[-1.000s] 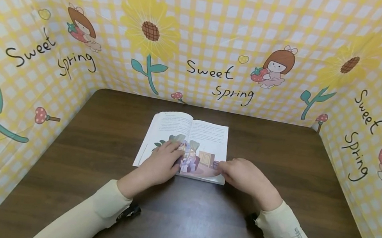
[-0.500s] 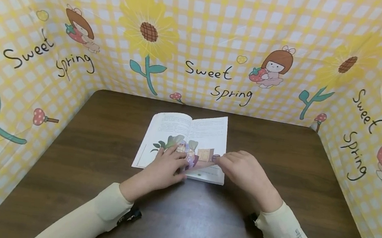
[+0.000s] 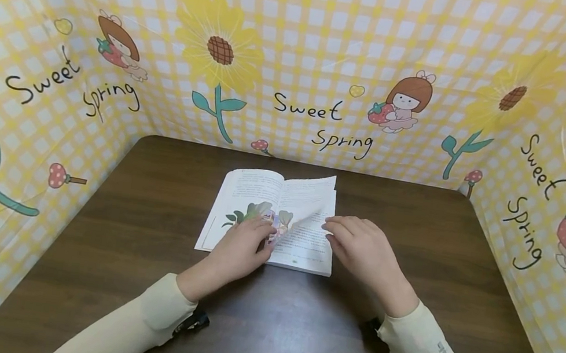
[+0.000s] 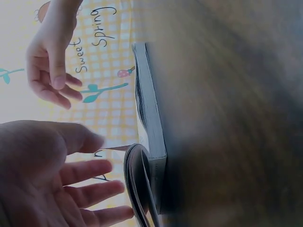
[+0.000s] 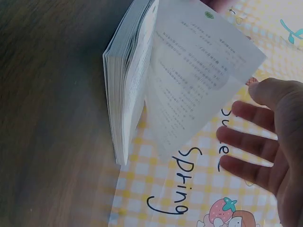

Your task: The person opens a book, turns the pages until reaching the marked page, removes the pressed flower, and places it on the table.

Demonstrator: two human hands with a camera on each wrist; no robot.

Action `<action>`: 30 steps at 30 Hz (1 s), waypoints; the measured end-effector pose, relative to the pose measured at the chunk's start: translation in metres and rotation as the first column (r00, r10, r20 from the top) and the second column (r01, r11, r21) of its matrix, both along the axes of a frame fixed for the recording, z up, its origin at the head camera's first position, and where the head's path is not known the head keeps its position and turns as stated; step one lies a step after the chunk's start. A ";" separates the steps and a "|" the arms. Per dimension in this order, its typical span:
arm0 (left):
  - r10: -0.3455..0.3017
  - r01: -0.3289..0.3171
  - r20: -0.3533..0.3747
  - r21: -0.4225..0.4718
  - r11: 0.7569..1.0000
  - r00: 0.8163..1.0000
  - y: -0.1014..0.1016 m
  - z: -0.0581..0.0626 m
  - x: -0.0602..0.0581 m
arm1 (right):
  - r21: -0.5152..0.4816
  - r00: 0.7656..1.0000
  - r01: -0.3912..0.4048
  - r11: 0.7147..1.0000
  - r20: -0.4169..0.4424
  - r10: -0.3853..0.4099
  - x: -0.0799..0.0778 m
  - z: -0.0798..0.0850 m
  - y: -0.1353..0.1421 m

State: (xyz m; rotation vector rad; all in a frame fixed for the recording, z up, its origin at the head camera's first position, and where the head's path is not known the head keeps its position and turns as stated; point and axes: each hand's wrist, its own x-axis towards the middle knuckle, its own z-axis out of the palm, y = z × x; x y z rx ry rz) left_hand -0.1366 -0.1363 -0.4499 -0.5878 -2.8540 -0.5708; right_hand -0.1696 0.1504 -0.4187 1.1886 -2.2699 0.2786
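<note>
An open book (image 3: pixel 255 188) with printed text and coloured pictures lies on the dark wooden table. One right-hand page (image 5: pixel 189 80) stands lifted and curls, baring the text page below it. My left hand (image 3: pixel 241 241) rests over the lower middle of the book, near the spine; in the left wrist view its fingers are spread beside the curved left pages (image 4: pixel 135 175). Close to the book's right edge is my right hand (image 3: pixel 370 259). Its fingers are loosely bent with gaps between them, and the right wrist view shows the thumb just off the lifted page's edge.
The brown table (image 3: pixel 266 326) reaches out on every side of the book. A yellow checked cloth (image 3: pixel 317 58) with flowers and "Sweet Spring" lettering hangs behind it and along both sides. Dark straps (image 3: pixel 193 320) sit at the pale sleeves.
The right-hand page has risen from lying flat and bent over toward the spine. My right hand pinched its edge, moved slightly up, and has let go. The left hand shifted little.
</note>
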 end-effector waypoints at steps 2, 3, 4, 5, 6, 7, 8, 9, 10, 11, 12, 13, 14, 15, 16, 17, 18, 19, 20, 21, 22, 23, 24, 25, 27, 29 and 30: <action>0.030 -0.030 -0.006 0.046 0.999 1.000 0.000 0.002 0.000 | -0.003 0.999 0.022 1.000 0.025 -0.022 -0.001 -0.001 0.000; 0.048 -0.047 -0.014 0.064 0.997 0.999 0.000 0.004 0.001 | -0.001 0.999 0.030 1.000 0.038 -0.030 -0.001 -0.001 0.001; 0.068 -0.066 -0.027 0.076 0.995 0.997 0.000 0.005 0.001 | 0.002 0.998 0.035 0.999 0.049 -0.035 -0.002 -0.002 0.001; 0.085 -0.081 -0.042 0.084 0.993 0.995 0.000 0.006 0.001 | 0.007 0.998 0.039 0.999 0.057 -0.039 -0.003 -0.003 0.001; 0.098 -0.093 -0.063 0.084 0.992 0.993 0.000 0.006 0.001 | 0.012 0.997 0.042 0.999 0.067 -0.043 -0.003 -0.003 0.002; 0.111 -0.104 -0.092 0.074 0.992 0.990 0.000 0.007 0.001 | 0.017 0.996 0.045 0.999 0.076 -0.046 -0.003 -0.004 0.002; 0.121 -0.114 -0.126 0.061 0.992 0.985 0.000 0.007 0.001 | 0.023 0.995 0.047 0.999 0.086 -0.049 -0.003 -0.004 0.002; 0.129 -0.123 -0.157 0.044 0.991 0.979 -0.001 0.007 0.001 | 0.030 0.994 0.049 0.998 0.098 -0.052 -0.003 -0.005 0.002; 0.134 -0.132 -0.183 0.024 0.991 0.974 -0.001 0.007 0.001 | 0.037 0.992 0.051 0.998 0.110 -0.055 -0.004 -0.005 0.002; 0.138 -0.141 -0.206 0.002 0.990 0.969 -0.002 0.007 0.002 | 0.046 0.991 0.054 0.997 0.122 -0.059 -0.003 -0.006 0.002; 0.138 -0.148 -0.225 -0.025 0.989 0.965 -0.003 0.007 0.002 | 0.055 0.989 0.056 0.997 0.134 -0.063 -0.003 -0.006 0.002; 0.137 -0.154 -0.237 -0.052 0.987 0.962 -0.003 0.007 0.002 | 0.063 0.988 0.059 0.996 0.141 -0.067 -0.003 -0.007 0.002; 0.132 -0.155 -0.239 -0.079 0.985 0.962 -0.004 0.007 0.002 | 0.071 0.987 0.061 0.996 0.147 -0.071 -0.003 -0.007 0.002; 0.123 -0.152 -0.237 -0.105 0.983 0.964 -0.005 0.007 0.002 | 0.078 0.986 0.061 0.995 0.152 -0.073 -0.003 -0.008 0.002; 0.109 -0.142 -0.229 -0.133 0.981 0.967 -0.005 0.007 0.002 | 0.085 0.985 0.062 0.995 0.158 -0.074 -0.003 -0.008 0.002; 0.094 -0.129 -0.214 -0.155 0.979 0.972 -0.006 0.007 0.002 | 0.091 0.984 0.063 0.994 0.163 -0.077 -0.003 -0.009 0.002; 0.077 -0.112 -0.195 -0.175 0.978 0.978 -0.006 0.007 0.002 | 0.098 0.983 0.063 0.993 0.168 -0.079 -0.003 -0.009 0.002; 0.059 -0.093 -0.176 -0.191 0.977 0.983 -0.007 0.007 0.002 | 0.105 0.982 0.063 0.992 0.172 -0.081 -0.003 -0.009 0.002; 0.041 -0.073 -0.155 -0.203 0.977 0.987 -0.007 0.007 0.002 | 0.113 0.981 0.063 0.992 0.178 -0.083 -0.003 -0.009 0.003; 0.025 -0.054 -0.136 -0.214 0.975 0.990 -0.008 0.007 0.002 | 0.122 0.979 0.063 0.991 0.186 -0.085 -0.003 -0.009 0.003; 0.011 -0.036 -0.113 -0.221 0.975 0.994 -0.008 0.007 0.002 | 0.131 0.977 0.064 0.989 0.195 -0.089 -0.003 -0.009 0.003; 0.001 -0.021 -0.090 -0.224 0.974 0.996 -0.009 0.007 0.003 | 0.140 0.975 0.063 0.988 0.203 -0.091 -0.004 -0.010 0.003; -0.007 -0.009 -0.069 -0.228 0.974 0.998 -0.009 0.008 0.003 | 0.149 0.973 0.061 0.987 0.213 -0.093 -0.004 -0.010 0.003; -0.014 0.002 -0.051 -0.232 0.973 0.999 -0.009 0.008 0.003 | 0.160 0.970 0.059 0.985 0.224 -0.095 -0.005 -0.011 0.003; -0.016 0.014 -0.006 -0.238 0.971 1.000 -0.009 0.009 0.003 | 0.183 0.962 0.058 0.981 0.251 -0.104 -0.005 -0.012 0.002; -0.013 0.022 0.038 -0.238 0.971 0.999 -0.010 0.010 0.003 | 0.204 0.955 0.055 0.977 0.275 -0.111 -0.006 -0.014 0.002; -0.012 0.026 0.058 -0.238 0.971 0.998 -0.010 0.010 0.003 | 0.212 0.952 0.053 0.976 0.285 -0.113 -0.006 -0.015 0.002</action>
